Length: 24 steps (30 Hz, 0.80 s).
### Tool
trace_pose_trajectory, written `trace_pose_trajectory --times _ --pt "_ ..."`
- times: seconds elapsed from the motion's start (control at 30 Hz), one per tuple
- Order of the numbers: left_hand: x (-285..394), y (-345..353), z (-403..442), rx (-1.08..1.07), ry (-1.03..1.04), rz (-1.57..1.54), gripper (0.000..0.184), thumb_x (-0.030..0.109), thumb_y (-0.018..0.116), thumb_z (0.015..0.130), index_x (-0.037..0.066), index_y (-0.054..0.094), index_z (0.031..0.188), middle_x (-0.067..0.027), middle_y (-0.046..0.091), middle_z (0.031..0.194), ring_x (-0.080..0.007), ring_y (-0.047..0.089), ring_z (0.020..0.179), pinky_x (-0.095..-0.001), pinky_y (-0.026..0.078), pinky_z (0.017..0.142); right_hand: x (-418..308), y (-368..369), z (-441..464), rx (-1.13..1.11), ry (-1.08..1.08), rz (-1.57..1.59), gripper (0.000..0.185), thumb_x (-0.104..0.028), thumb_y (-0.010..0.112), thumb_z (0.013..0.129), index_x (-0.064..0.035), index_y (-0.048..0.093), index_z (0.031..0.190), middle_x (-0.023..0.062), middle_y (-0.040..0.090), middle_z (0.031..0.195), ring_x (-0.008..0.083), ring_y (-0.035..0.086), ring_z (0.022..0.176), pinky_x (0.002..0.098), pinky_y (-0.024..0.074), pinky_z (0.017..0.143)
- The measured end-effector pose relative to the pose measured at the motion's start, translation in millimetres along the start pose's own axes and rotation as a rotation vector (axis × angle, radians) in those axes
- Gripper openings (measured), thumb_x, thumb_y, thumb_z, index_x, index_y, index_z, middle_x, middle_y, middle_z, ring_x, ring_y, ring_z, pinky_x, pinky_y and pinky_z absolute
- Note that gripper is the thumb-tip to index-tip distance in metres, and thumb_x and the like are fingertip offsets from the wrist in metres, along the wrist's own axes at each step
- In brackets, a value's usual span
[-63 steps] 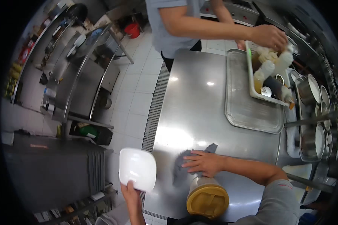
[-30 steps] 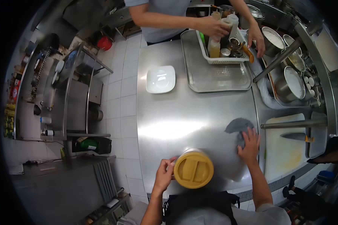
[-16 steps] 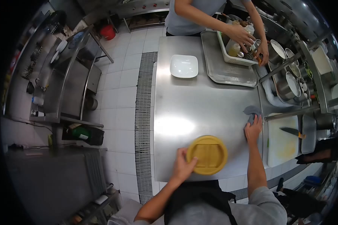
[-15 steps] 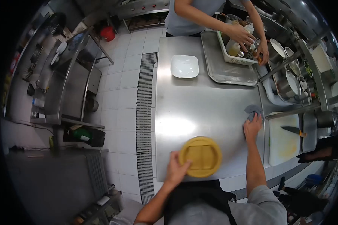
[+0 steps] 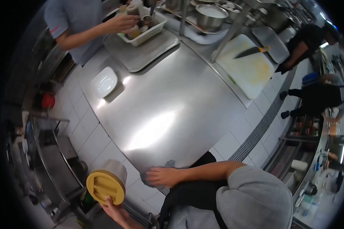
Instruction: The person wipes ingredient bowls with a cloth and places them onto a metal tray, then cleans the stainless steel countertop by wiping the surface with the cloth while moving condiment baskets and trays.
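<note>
My left hand [image 5: 115,210] grips a container with a yellow lid [image 5: 105,187] and a translucent body [image 5: 117,171]. It is held tilted, beyond the left edge of the steel table [image 5: 187,110], its lid facing me. My thumb lies on the lid; the other fingers are mostly hidden below it. At the table's near corner, my right hand [image 5: 165,176] presses on a grey cloth [image 5: 145,178], which shows on both sides of the fingers. Farther up the table stands a white square bowl [image 5: 104,82], apart from both hands.
Across the table a co-worker [image 5: 78,32] reaches over a white basket [image 5: 151,35] of bottles on a metal tray [image 5: 141,61]. To the right, a knife [image 5: 250,51] lies on a white cutting board [image 5: 244,72]. Another person [image 5: 317,100] stands farther right.
My view has turned. My left hand has carried the lidded container off past the table's left edge. My right hand has drawn the cloth from the right side to the near corner.
</note>
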<state>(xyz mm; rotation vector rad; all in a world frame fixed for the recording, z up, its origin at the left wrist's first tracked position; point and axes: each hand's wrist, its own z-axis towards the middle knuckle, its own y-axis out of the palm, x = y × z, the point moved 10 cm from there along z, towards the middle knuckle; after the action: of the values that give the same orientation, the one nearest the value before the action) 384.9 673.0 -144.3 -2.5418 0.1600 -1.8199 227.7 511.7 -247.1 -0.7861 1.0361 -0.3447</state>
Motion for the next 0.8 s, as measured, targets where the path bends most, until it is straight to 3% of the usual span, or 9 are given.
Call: trace_pose_trajectory --times 0.1,0.2,0.3,0.43,0.57,0.6,0.63,0.77,0.8 --pt "-9.0 49.4 18.9 -0.093 -0.078 -0.082 0.049 0.024 0.06 0.091 0.009 0.041 0.133 -0.0109 0.054 0.124 -0.0272 0.06 0.108 -0.0431 0.057 0.077 41.3 -55.8 -65.0 0.216 -0.069 -0.096 0.053 -0.016 0.073 0.066 -0.0076 0.06 0.116 0.0142 0.051 0.134 0.036 0.041 0.132 0.0474 0.0315 0.111" --pt "-15.9 102.8 32.0 -0.198 -0.089 -0.136 0.047 0.023 0.059 0.091 0.008 0.042 0.132 -0.0126 0.053 0.124 -0.0285 0.06 0.107 -0.0439 0.059 0.074 176.5 -189.9 -157.1 0.533 0.64 -0.294 0.038 -0.009 0.056 0.083 -0.0019 0.055 0.12 0.0156 0.052 0.131 0.034 0.044 0.127 0.0443 0.0326 0.108" --pt "-13.4 139.4 36.3 -0.296 -0.101 -0.122 0.046 0.02 0.058 0.091 0.006 0.04 0.13 -0.0146 0.052 0.123 -0.0304 0.059 0.109 -0.0463 0.06 0.073 211.1 -292.7 -294.3 0.863 1.23 -0.785 0.045 -0.009 0.059 0.075 -0.0004 0.056 0.119 0.0222 0.051 0.13 0.0386 0.044 0.122 0.0485 0.0303 0.106" --pt "8.2 182.7 28.0 -0.355 -0.042 -0.138 0.044 0.017 0.056 0.091 0.005 0.037 0.129 -0.0152 0.051 0.122 -0.0319 0.062 0.103 -0.0474 0.06 0.074 228.4 -248.6 -278.4 0.846 1.454 -1.049 0.049 -0.021 0.062 0.077 -0.0024 0.057 0.122 0.0234 0.056 0.121 0.0362 0.051 0.114 0.0465 0.0351 0.101" --pt "-6.5 241.3 57.8 -0.382 -0.065 -0.09 0.039 0.015 0.057 0.089 0.002 0.036 0.12 -0.0186 0.05 0.12 -0.0378 0.063 0.097 -0.0487 0.061 0.073 115.6 -39.6 -47.9 0.52 0.467 0.023 0.044 -0.018 0.057 0.082 -0.0004 0.054 0.122 0.0221 0.051 0.129 0.0341 0.054 0.111 0.0454 0.0429 0.095" --pt "-8.0 250.7 59.5 -0.38 -0.065 -0.063 0.04 0.016 0.058 0.088 0.001 0.035 0.116 -0.0203 0.048 0.121 -0.0407 0.062 0.095 -0.0489 0.062 0.073 58.5 14.2 -12.0 0.265 0.264 0.2 0.043 -0.017 0.056 0.084 0.0001 0.053 0.123 0.0218 0.05 0.131 0.0336 0.055 0.11 0.0452 0.0449 0.094" --pt "-7.7 263.6 63.4 -0.403 -0.056 -0.066 0.04 0.016 0.058 0.088 0.001 0.035 0.116 -0.0203 0.048 0.121 -0.0407 0.062 0.095 -0.0489 0.062 0.073 9.6 49.0 -5.8 -0.285 0.062 0.039 0.052 -0.02 0.058 0.084 -0.0007 0.047 0.131 0.0212 0.047 0.137 0.0334 0.048 0.123 0.0436 0.0381 0.104" --pt "-43.3 277.6 76.1 -0.452 -0.124 -0.06 0.046 0.025 0.062 0.089 0.002 0.033 0.116 -0.0213 0.042 0.127 -0.0432 0.059 0.095 -0.048 0.061 0.076 18.4 -46.8 -117.5 0.203 -0.018 0.027 0.04 -0.01 0.054 0.083 -0.0049 0.055 0.123 0.0111 0.051 0.134 0.029 0.043 0.13 0.0422 0.0314 0.111" --pt "-34.5 286.1 63.3 -0.489 -0.103 -0.078 0.051 0.031 0.064 0.089 0.002 0.032 0.117 -0.0205 0.04 0.13 -0.0433 0.059 0.096 -0.0473 0.06 0.079 53.6 -82.1 -154.9 0.371 0.218 -0.043 0.036 -0.015 0.055 0.084 -0.0065 0.058 0.119 0.0112 0.052 0.133 0.0308 0.043 0.13 0.0457 0.0318 0.11"
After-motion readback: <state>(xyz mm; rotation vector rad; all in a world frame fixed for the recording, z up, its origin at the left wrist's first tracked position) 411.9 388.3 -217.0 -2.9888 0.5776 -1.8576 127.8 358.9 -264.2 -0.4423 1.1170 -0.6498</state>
